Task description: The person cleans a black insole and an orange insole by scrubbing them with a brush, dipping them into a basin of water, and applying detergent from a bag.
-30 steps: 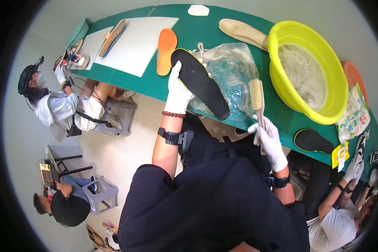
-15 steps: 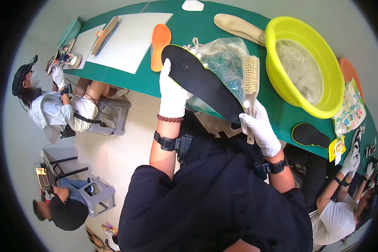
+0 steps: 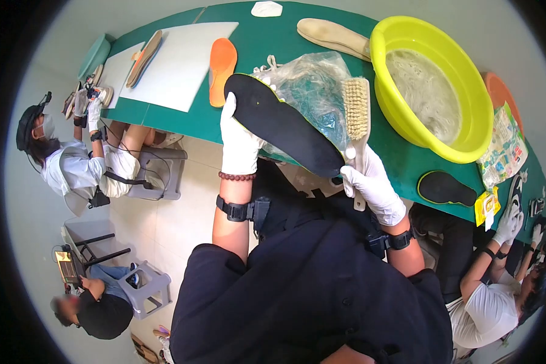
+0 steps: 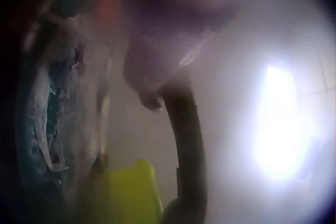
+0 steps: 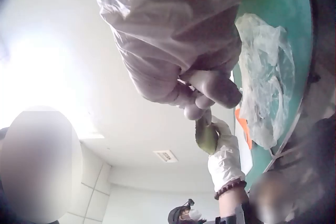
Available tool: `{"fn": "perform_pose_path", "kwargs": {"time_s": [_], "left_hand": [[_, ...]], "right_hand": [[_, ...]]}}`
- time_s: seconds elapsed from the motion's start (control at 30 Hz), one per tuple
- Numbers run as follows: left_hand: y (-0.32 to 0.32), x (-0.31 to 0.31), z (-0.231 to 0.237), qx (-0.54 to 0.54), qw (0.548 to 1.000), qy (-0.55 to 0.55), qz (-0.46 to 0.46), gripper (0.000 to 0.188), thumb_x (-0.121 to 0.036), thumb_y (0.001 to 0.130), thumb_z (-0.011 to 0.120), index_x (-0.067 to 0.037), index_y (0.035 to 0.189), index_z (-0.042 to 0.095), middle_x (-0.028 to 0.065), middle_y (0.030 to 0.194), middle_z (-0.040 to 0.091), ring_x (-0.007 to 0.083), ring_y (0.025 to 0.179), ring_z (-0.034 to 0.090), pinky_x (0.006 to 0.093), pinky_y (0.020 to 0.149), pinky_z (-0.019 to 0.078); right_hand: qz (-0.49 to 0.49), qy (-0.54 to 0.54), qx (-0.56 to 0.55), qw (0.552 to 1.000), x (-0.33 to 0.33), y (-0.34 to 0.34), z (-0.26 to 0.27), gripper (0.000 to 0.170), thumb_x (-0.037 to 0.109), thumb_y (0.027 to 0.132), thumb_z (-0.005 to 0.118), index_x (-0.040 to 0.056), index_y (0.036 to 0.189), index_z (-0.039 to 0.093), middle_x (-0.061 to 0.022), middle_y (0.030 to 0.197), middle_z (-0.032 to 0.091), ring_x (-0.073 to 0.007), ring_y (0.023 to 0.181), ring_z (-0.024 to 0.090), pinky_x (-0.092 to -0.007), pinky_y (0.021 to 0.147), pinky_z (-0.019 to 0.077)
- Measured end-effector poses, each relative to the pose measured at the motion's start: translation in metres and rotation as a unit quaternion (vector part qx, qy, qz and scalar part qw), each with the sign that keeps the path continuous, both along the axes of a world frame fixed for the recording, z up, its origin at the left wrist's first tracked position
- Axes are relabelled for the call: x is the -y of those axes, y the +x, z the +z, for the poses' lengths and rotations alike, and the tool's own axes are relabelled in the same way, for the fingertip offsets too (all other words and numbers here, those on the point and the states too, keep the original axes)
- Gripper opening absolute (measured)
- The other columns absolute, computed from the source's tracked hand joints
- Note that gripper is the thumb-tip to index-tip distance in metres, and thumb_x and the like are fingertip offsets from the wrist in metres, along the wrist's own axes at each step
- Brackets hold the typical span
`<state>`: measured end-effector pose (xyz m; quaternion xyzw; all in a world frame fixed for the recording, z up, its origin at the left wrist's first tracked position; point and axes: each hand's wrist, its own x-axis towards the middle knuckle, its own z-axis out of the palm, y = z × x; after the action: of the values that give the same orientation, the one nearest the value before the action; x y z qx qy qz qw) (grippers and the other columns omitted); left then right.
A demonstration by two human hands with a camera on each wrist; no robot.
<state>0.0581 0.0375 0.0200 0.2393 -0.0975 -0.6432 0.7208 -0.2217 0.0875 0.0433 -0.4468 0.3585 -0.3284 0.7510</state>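
Observation:
In the head view my gloved left hand (image 3: 239,139) grips the wide front end of a black insole (image 3: 282,124) with a yellow-green edge, thumb on its upper face. At the narrower heel end, my gloved right hand (image 3: 376,188) pinches the insole between thumb and fingers. That same hand holds a scrub brush (image 3: 357,109) by its handle, bristles up the table side. The insole is held over a clear plastic bag (image 3: 321,79) at the table edge. In the left wrist view the insole (image 4: 186,140) appears edge-on; the right wrist view shows its green underside (image 5: 206,136).
A yellow-green basin (image 3: 431,148) of sudsy water stands right of the brush. Another black insole (image 3: 446,188) lies near the front edge, beside a yellow packet (image 3: 486,206). An orange insole (image 3: 222,70) and a beige insole (image 3: 330,36) lie farther back. Other people sit on both sides.
My right hand, still holding the brush, has come over to the insole's heel and now pinches it. The insole's face has turned more toward the head camera. The whole view has shifted slightly.

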Motion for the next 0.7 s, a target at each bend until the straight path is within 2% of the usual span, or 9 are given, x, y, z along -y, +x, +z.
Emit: {"fn": "perform_pose_path", "kwargs": {"time_s": [0.1,0.23,0.3,0.43,0.5,0.53,0.6,0.67,0.7], "left_hand": [[0.006,0.002,-0.012,0.003,1.0,-0.01,0.0,0.058,-0.04,0.096,0.052,-0.002,0.139,0.043,0.0217,0.134,0.053,0.0359,0.122,0.055,0.0525,0.103,0.0449],[0.011,-0.002,-0.014,-0.016,1.0,-0.015,-0.011,0.056,-0.039,0.096,0.054,-0.002,0.138,0.045,0.0213,0.132,0.055,0.0357,0.119,0.056,0.0528,0.102,0.0462],[0.007,-0.005,-0.005,0.021,1.0,0.004,0.021,0.055,-0.038,0.096,0.056,-0.002,0.137,0.046,0.0203,0.132,0.055,0.0333,0.119,0.057,0.0503,0.102,0.047],[0.008,-0.011,0.004,0.116,0.99,0.074,0.027,0.043,-0.028,0.096,0.061,-0.001,0.129,0.053,0.0156,0.125,0.062,0.0278,0.113,0.061,0.0421,0.099,0.0498],[0.023,-0.014,-0.001,0.178,0.981,0.073,-0.028,0.044,-0.027,0.096,0.061,0.001,0.129,0.054,0.0145,0.125,0.061,0.0244,0.113,0.061,0.0396,0.097,0.0506],[0.027,-0.015,-0.003,0.208,0.974,0.072,-0.055,0.044,-0.027,0.096,0.061,0.001,0.129,0.054,0.014,0.125,0.061,0.0227,0.112,0.061,0.0383,0.096,0.051],[0.036,-0.018,-0.008,0.358,0.929,0.041,-0.079,0.04,-0.025,0.096,0.063,0.002,0.125,0.058,0.0083,0.111,0.065,0.0155,0.097,0.062,0.0312,0.087,0.052],[0.05,-0.017,-0.024,0.504,0.852,0.055,-0.13,0.038,-0.024,0.096,0.063,0.002,0.123,0.06,0.0052,0.104,0.066,0.0109,0.084,0.061,0.0259,0.077,0.0521],[0.04,-0.021,-0.002,0.559,0.805,0.105,-0.17,0.033,-0.024,0.096,0.062,0.0,0.119,0.061,0.0022,0.095,0.066,0.0103,0.074,0.066,0.0228,0.06,0.0515]], "right_hand": [[-0.021,0.002,0.0,1.0,-0.002,0.004,0.009,0.032,0.013,0.09,0.067,0.0089,0.112,0.045,0.0017,0.076,0.049,-0.0059,0.053,0.05,-0.02,0.047,0.0413],[-0.012,-0.017,-0.021,1.0,0.0,-0.001,0.004,0.029,0.009,0.09,0.064,0.0083,0.113,0.046,0.0017,0.079,0.049,-0.0057,0.055,0.05,-0.0201,0.048,0.0415],[-0.006,-0.029,-0.048,0.998,0.001,-0.004,0.007,0.027,0.005,0.09,0.062,0.0068,0.113,0.046,0.0009,0.083,0.049,-0.0056,0.06,0.051,-0.0216,0.051,0.0442],[-0.092,-0.122,-0.157,0.976,-0.004,-0.012,0.002,0.025,0.011,0.088,0.065,0.0059,0.105,0.047,-0.0001,0.082,0.049,-0.0063,0.064,0.047,-0.0231,0.056,0.0427],[-0.148,-0.181,-0.222,0.947,-0.008,-0.025,0.002,0.024,0.013,0.086,0.064,0.0053,0.102,0.048,-0.001,0.081,0.049,-0.0079,0.067,0.044,-0.0247,0.061,0.0425],[-0.171,-0.198,-0.236,0.936,-0.01,-0.033,0.0,0.023,0.009,0.086,0.063,0.0056,0.102,0.048,-0.0006,0.083,0.05,-0.007,0.068,0.044,-0.0236,0.061,0.0424],[-0.221,-0.161,-0.203,0.94,-0.015,-0.043,0.005,0.021,0.004,0.086,0.062,0.006,0.101,0.047,0.0,0.084,0.051,-0.0061,0.069,0.044,-0.0225,0.062,0.0421],[-0.249,-0.132,-0.194,0.94,-0.018,-0.051,0.013,0.02,0.002,0.087,0.062,0.006,0.099,0.047,0.0002,0.085,0.051,-0.0049,0.069,0.044,-0.0208,0.061,0.0412],[-0.251,-0.151,-0.218,0.931,-0.017,-0.057,0.007,0.02,0.003,0.088,0.063,0.0058,0.099,0.047,-0.0009,0.086,0.054,-0.0048,0.07,0.045,-0.0207,0.061,0.0416]]}}
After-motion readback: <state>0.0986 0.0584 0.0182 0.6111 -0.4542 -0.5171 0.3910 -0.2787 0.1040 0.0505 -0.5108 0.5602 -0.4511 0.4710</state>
